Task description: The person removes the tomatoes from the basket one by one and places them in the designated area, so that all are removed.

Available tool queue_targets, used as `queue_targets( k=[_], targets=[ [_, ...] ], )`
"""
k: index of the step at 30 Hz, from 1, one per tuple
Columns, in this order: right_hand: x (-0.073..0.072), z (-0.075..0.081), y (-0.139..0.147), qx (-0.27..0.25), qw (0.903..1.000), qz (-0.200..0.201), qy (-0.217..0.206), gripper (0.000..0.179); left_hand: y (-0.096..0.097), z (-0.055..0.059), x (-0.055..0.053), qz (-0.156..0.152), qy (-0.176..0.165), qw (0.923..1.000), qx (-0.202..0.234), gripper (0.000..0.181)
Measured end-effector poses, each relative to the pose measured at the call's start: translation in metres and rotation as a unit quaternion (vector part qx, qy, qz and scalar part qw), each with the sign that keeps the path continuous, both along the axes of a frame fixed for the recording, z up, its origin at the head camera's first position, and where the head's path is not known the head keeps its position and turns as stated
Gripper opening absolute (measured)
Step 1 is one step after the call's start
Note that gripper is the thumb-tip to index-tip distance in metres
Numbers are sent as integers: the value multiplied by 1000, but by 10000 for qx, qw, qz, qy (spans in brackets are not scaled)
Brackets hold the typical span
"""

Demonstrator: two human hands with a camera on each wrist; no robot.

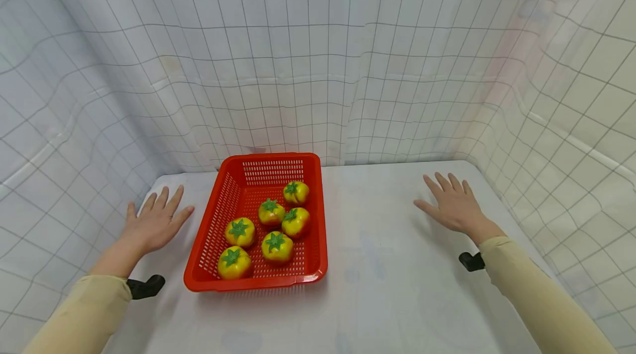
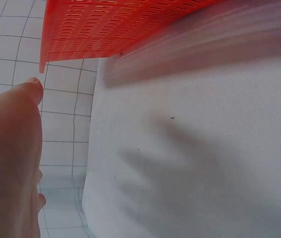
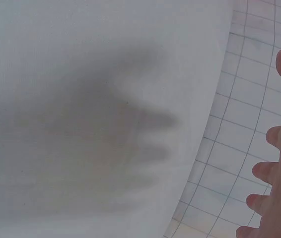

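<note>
A red plastic basket (image 1: 324, 221) with slotted walls stands left of centre on the white table. Inside it lie several yellow-and-orange tomato-like fruits (image 1: 277, 248) with green star-shaped tops. My left hand (image 1: 153, 223), fingers spread and palm down, hovers over the table just left of the basket and holds nothing. In the left wrist view its thumb (image 2: 31, 91) shows near the basket's slotted side (image 2: 96, 29). Far to the right, my right hand (image 1: 454, 205) is held above the table, fingers spread, holding nothing. Its fingertips (image 3: 263, 172) and a shadow below appear in the right wrist view.
White cloth with a dark grid (image 1: 318, 67) hangs behind the table and along both sides. The white tabletop (image 1: 377, 243) stretches between the basket and my right hand. A black wrist mount (image 1: 146, 286) sits below the left sleeve, another (image 1: 471, 262) below the right.
</note>
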State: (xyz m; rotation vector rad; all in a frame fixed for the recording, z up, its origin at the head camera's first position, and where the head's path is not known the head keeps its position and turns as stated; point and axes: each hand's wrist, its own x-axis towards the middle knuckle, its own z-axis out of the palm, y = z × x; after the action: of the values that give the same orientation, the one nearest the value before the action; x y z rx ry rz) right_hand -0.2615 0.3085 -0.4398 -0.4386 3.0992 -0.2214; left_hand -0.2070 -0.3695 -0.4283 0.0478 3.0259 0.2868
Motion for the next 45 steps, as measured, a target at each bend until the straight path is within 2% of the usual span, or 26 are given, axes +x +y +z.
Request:
queue_targets(
  k=[6, 13, 18, 21, 26, 28, 31, 38, 41, 45],
  targets=[
    [-2, 3, -4, -88, 9999, 24, -65, 89, 3, 5, 0, 40, -115, 9997, 211, 90],
    [-2, 6, -12, -342, 9993, 80, -90, 88, 5, 11, -1, -87, -286, 9975, 643, 84],
    [-4, 8, -18, -436, 9989, 122, -129, 88, 8, 14, -4, -179, -413, 9912, 1241, 82],
    [-5, 8, -21, -535, 9984, 145, -129, 88, 11, 14, -5, -296, -483, 9812, 1847, 81],
    [-6, 7, -29, -718, 9972, 207, -37, 89, 16, 15, -7, -576, -666, 9549, 2837, 79],
    [-6, 7, -32, -782, 9966, 251, 18, 88, 19, 16, -6, -615, -773, 9493, 2983, 79],
    [-6, 7, -37, -830, 9960, 310, 85, 88, 21, 18, -5, -619, -961, 9465, 3017, 79],
    [-6, 12, -49, -934, 9945, 455, -100, 88, 27, 17, -4, -438, -1369, 9341, 3269, 79],
    [-7, 13, -56, -882, 9941, 627, -79, 83, 28, 16, -5, -335, -1507, 9245, 3485, 79],
    [-8, 12, -66, -798, 9928, 895, 65, 74, 30, 16, -6, -232, -1686, 9049, 3901, 80]
  ],
)
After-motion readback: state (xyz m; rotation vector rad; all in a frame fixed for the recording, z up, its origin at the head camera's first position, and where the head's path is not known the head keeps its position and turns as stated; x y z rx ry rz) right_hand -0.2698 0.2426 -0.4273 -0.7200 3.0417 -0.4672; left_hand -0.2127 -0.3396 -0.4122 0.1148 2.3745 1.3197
